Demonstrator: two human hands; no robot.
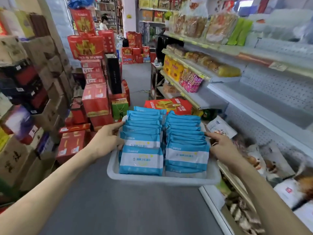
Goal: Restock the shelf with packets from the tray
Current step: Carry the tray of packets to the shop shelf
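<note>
A person holds a white tray (152,179) out in front. The left hand (108,139) grips the tray's left edge and the right hand (221,146) grips its right edge, each with one finger pointing forward. Blue and white packets (140,160) sit inside the tray in two rows. The shelf (254,99) stands just right of the tray, and red boxes (94,99) are piled to its left.
</note>
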